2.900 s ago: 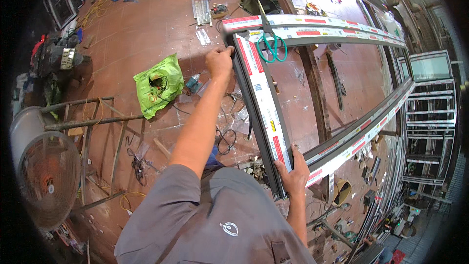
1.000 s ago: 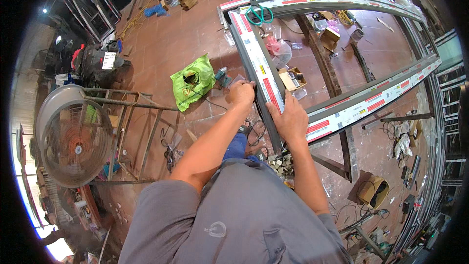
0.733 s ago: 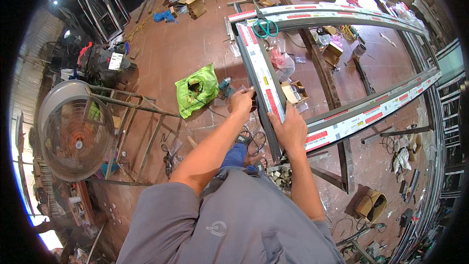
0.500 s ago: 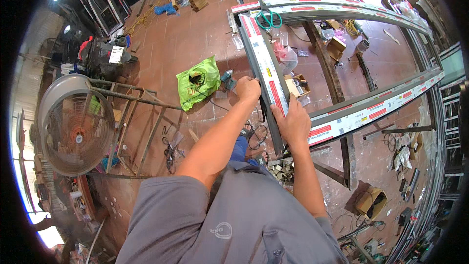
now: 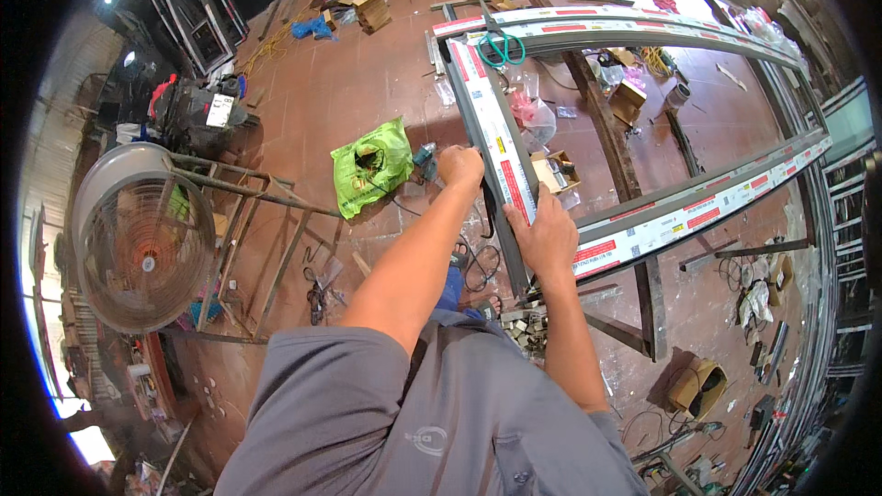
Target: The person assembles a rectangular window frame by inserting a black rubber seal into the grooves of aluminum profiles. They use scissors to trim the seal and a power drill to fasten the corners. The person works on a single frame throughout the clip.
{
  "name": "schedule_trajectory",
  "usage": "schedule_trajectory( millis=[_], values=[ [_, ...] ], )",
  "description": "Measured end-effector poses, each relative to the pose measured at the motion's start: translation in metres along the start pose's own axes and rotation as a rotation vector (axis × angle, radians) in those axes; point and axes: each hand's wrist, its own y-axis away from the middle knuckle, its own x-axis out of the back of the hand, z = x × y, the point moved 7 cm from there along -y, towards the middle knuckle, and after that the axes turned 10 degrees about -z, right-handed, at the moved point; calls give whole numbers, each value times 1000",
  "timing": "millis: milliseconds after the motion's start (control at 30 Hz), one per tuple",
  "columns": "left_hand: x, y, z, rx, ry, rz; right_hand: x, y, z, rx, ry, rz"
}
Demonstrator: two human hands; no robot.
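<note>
Taped frame (image 5: 490, 110): picture centre to far right.
Left hand (image 5: 460, 168): curled at its outer edge (whether gripping, I can't tell).
Right hand (image 5: 546, 231): clasping it, right of centre.
Green-handled scissors (image 5: 503, 44): upper centre, atop it.

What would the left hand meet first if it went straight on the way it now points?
Most likely the left bar of the labelled frame, at its dark outer side; the left hand appears right beside it, though depth and contact are hard to judge.
</note>
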Motion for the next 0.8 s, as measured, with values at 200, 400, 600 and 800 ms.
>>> schedule_trajectory(
  millis=[200,400,600,800],
  values=[
    [-23,-25,-27,102,498,-257,8,1,-1,-3,-39,-9],
    [-14,-75,-51,-28,27,-36,6,1,-13,32,-83,-20],
    [-15,-45,-21,11,155,-127,8,0,-1,-20,-37,-49],
    [-8,-62,-10,10,158,-80,8,1,-4,33,-61,7]
  ],
)
